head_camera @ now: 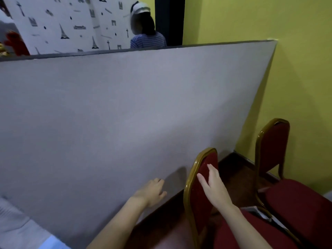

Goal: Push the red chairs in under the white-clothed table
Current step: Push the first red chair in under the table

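Observation:
A red chair with a gold frame (201,203) stands at the bottom centre, its backrest next to a grey partition. My right hand (212,186) lies flat against the inner face of that backrest, fingers spread. My left hand (152,192) hovers loosely curled in front of the partition, just left of the chair, holding nothing. A second red chair (273,150) stands to the right against the yellow wall, its seat reaching toward me. A strip of white cloth (16,229) shows at the bottom left corner; the table itself is out of view.
The tall grey partition (116,114) fills the middle of the view. A yellow wall (296,69) closes the right side. Dark wood floor (235,175) shows between the chairs. Beyond the partition stands a person in a striped top (147,40).

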